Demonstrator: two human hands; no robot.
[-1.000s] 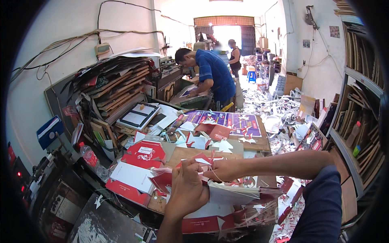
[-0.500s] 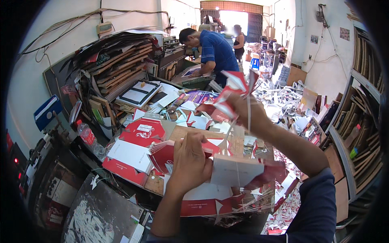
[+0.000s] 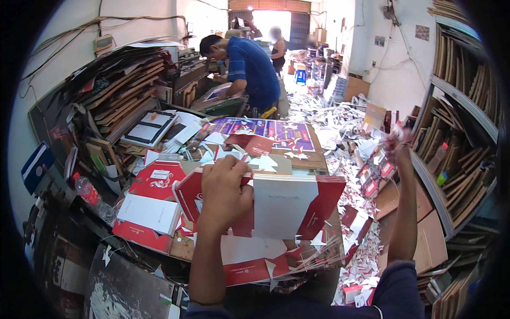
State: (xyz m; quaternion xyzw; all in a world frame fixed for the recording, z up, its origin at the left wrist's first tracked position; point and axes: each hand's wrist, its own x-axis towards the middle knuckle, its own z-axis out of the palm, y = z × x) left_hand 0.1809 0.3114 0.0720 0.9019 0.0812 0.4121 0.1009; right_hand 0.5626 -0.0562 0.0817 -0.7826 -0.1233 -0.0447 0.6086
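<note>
My left hand (image 3: 226,189) grips a thick upright stack of red and white printed card sheets (image 3: 285,207), fingers over its top edge and thumb in front. The stack stands on the worktable above another flat red and white card pile (image 3: 249,250). Out to the right, over the scrap-strewn floor, my right hand (image 3: 398,143) is raised and smeared by motion. Something reddish and white shows at its fingers, too blurred to make out. To the left of the held stack lie a white and red card stack (image 3: 149,212) and a red printed one (image 3: 158,179).
Paper offcuts (image 3: 350,143) cover the floor on the right. Shelves of wooden boards (image 3: 462,133) line the right wall. A plastic bottle (image 3: 87,189) stands left of the table. Ahead, a person in a blue shirt (image 3: 252,69) bends over a bench; another person stands farther back.
My right hand has swung from above the table, where it held red and white offcuts, out to the right over the floor. The held stack now stands more upright. The view has turned rightward.
</note>
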